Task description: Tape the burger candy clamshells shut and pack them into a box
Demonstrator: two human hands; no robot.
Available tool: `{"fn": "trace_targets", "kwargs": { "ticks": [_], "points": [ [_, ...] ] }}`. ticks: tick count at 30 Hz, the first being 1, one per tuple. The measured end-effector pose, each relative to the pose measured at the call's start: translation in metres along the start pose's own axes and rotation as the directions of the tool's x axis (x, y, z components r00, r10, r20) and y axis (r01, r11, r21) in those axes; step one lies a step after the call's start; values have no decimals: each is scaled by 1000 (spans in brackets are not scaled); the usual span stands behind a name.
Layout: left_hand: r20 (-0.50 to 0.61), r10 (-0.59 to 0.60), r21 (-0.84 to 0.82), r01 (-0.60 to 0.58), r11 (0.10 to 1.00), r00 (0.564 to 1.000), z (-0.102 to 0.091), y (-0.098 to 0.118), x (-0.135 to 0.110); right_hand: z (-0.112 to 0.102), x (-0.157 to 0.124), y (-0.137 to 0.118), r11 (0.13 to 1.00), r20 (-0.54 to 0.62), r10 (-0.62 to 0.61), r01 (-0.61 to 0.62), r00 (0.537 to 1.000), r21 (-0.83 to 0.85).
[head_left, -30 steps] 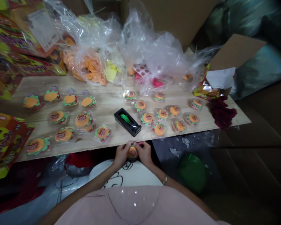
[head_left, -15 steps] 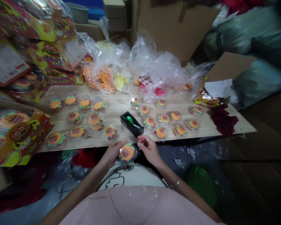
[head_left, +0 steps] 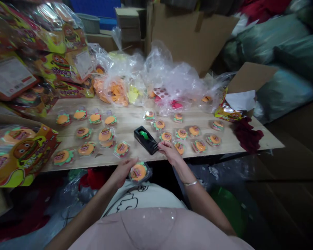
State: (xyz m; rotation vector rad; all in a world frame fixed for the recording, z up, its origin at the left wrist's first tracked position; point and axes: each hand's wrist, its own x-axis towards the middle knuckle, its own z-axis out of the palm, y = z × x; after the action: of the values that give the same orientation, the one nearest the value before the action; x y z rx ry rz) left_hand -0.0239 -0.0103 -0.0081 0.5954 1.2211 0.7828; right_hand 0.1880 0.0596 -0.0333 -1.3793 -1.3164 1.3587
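My left hand (head_left: pixel 123 172) is closed on the side of a toy burger in a clear plastic pack (head_left: pixel 138 172), held just in front of the table edge. My right hand (head_left: pixel 170 151) has its thumb and fingers pinched at the cutter end of a black tape dispenser (head_left: pixel 146 140), on the end of the tape. The tape itself is too thin to see clearly. Inside the dispenser sits a green tape core (head_left: pixel 143 134). Close to my right hand lies another packed toy burger (head_left: pixel 179 148), partly covered by the fingers.
Several packed toy burgers (head_left: pixel 86 148) lie left and right of the dispenser on the wooden table (head_left: pixel 130 118). Clear bags of orange, yellow and red pieces (head_left: pixel 112 91) line the back. Printed display boxes (head_left: pixel 23 152) stand at left, an open box (head_left: pixel 231 109) and dark red cloth (head_left: pixel 247 133) at right.
My right hand has moved forward and right, from beside the packed burger to the dispenser's cutter end. My left hand with the packed burger has shifted slightly left and down.
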Motion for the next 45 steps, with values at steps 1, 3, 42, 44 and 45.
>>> {"fn": "trace_targets", "kwargs": {
  "ticks": [1,3,42,44,45],
  "points": [
    [-1,-7,2,7,1000,1000,0,1,2,-1,-5,7,995,16,19,-20,1000,99],
    [2,-14,21,14,1000,1000,2,6,4,-1,-12,20,974,21,45,-48,999,222],
    [-157,258,-40,-267,963,953,1,54,4,48,-10,-62,987,331,-144,161,933,-24],
    [-291,381,7,-397,918,877,-10,71,7,56,36,-80,957,373,-164,240,913,-164],
    [-351,431,36,-448,893,831,-18,79,7,61,62,-90,934,370,-150,254,917,-250]
  ]
}}
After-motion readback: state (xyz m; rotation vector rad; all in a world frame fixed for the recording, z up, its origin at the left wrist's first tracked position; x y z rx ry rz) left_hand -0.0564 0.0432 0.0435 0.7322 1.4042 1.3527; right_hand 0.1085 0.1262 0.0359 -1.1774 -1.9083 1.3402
